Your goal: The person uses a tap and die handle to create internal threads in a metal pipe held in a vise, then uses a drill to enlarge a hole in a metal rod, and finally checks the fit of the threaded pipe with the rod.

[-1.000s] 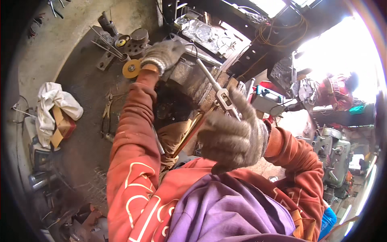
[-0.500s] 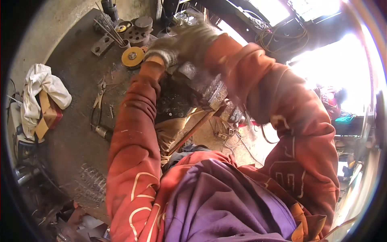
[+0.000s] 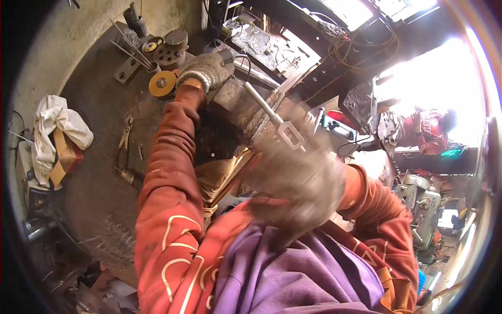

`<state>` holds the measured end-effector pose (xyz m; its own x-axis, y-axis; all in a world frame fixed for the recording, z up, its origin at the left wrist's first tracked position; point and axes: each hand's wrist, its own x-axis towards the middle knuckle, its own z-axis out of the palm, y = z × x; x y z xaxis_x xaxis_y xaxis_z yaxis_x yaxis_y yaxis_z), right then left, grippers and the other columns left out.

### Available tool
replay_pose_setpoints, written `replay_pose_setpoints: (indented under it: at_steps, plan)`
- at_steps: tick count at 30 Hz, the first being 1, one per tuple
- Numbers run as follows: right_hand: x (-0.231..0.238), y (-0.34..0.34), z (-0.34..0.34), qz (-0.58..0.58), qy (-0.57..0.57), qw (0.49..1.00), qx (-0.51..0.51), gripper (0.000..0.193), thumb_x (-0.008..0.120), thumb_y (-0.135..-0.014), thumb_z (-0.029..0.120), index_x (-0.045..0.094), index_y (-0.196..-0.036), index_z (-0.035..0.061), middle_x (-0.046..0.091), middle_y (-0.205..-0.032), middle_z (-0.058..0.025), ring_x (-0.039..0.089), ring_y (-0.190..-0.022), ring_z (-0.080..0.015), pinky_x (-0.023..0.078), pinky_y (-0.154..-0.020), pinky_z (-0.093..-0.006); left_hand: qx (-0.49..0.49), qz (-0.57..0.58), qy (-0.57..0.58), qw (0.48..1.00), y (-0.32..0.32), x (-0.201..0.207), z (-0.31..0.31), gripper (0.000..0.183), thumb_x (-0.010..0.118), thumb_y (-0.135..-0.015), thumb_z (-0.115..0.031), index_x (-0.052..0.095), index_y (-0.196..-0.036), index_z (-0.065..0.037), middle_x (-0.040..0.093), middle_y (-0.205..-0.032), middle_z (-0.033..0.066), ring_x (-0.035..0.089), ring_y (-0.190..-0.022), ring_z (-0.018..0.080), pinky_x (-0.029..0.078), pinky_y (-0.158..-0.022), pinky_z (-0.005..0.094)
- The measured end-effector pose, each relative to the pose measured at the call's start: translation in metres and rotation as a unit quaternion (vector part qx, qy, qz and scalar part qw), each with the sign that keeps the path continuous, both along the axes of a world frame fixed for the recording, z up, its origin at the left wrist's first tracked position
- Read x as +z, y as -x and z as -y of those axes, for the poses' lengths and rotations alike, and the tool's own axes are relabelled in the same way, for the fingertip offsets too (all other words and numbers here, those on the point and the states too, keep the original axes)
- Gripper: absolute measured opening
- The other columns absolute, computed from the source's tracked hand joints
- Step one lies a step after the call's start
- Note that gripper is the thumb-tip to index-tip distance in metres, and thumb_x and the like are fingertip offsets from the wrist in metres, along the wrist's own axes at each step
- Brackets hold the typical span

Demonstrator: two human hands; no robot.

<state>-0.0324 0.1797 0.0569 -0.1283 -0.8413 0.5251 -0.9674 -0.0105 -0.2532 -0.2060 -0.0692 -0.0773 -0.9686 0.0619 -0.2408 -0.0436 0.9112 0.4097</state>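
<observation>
My left hand (image 3: 208, 72), in a knitted glove, is wrapped round what looks like an angle grinder on the bench. The grinder's yellow disc (image 3: 162, 83) faces up on one side of the glove, and its dark tail end (image 3: 226, 56) with a cord shows on the other. My right hand (image 3: 295, 183), also gloved, is smeared by motion in front of my chest. Close beyond it, a bright metal rod with a slotted, fork-like end (image 3: 290, 135) slants over the bench edge. Whether the right fingers hold this rod cannot be made out. A metal block (image 3: 230, 97) sits near the left glove.
Pliers (image 3: 125, 137) lie on the dark workbench (image 3: 102, 172). Thin rods in a holder (image 3: 153, 67) and a round drilled metal piece (image 3: 172, 55) stand at the back. A white cloth (image 3: 63, 120) drapes over a carton at left. A person in red (image 3: 431, 128) is far right.
My right hand has swung back from beside the left hand toward my chest, uncovering the slotted rod and bench beyond. The left hand stays near the grinder disc.
</observation>
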Motion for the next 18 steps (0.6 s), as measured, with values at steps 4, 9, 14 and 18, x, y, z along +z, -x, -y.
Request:
replay_pose_setpoints:
  at_steps: [4, 9, 14, 18]
  plan:
    - [-0.008, 0.009, -0.011, -0.051, -0.124, 0.984, 0.114, 0.074, 0.072, -0.080, 0.075, 0.075, -0.113, 0.0091, 0.071, -0.124, -0.0119, 0.059, -0.134, -0.0396, 0.033, -0.117, -0.0705, 0.026, -0.070, 0.009, 0.997, -0.006, -0.022, 0.012, 0.063, 0.057, -0.097, -0.064, 0.074, -0.128, -0.012, 0.072, -0.129, 0.0215, 0.066, -0.124, 0.0403, 0.049, -0.108, 0.0491]
    - [-0.016, 0.016, -0.045, -0.076, -0.192, 0.977, 0.049, 0.063, 0.075, -0.081, 0.067, 0.074, -0.115, 0.0134, 0.072, -0.121, -0.0095, 0.065, -0.126, -0.0317, 0.035, -0.115, -0.0710, 0.051, -0.096, -0.059, 0.992, -0.008, 0.002, -0.001, 0.064, 0.054, -0.097, -0.062, 0.074, -0.123, -0.007, 0.070, -0.125, 0.0261, 0.065, -0.121, 0.0451, 0.049, -0.105, 0.0500]
    - [-0.044, -0.009, 0.076, -0.177, 0.055, 0.970, 0.158, 0.049, 0.072, -0.065, 0.028, 0.074, -0.107, 0.0014, 0.071, -0.110, -0.0127, 0.068, -0.113, -0.0372, 0.046, -0.104, -0.0724, 0.047, -0.079, -0.020, 0.996, -0.010, -0.021, 0.013, 0.061, 0.058, -0.096, -0.058, 0.072, -0.128, -0.008, 0.069, -0.128, 0.0258, 0.065, -0.122, 0.0440, 0.050, -0.105, 0.0485]
    - [-0.028, 0.058, 0.126, -0.236, -0.124, 0.964, -0.017, 0.054, 0.065, -0.080, 0.039, 0.070, -0.120, 0.0026, 0.071, -0.118, -0.0141, 0.065, -0.120, -0.0351, 0.046, -0.109, -0.0621, 0.076, -0.090, -0.109, 0.987, -0.023, -0.024, 0.020, 0.046, 0.060, -0.099, -0.048, 0.074, -0.124, -0.011, 0.072, -0.126, 0.0189, 0.068, -0.118, 0.0358, 0.052, -0.105, 0.0443]
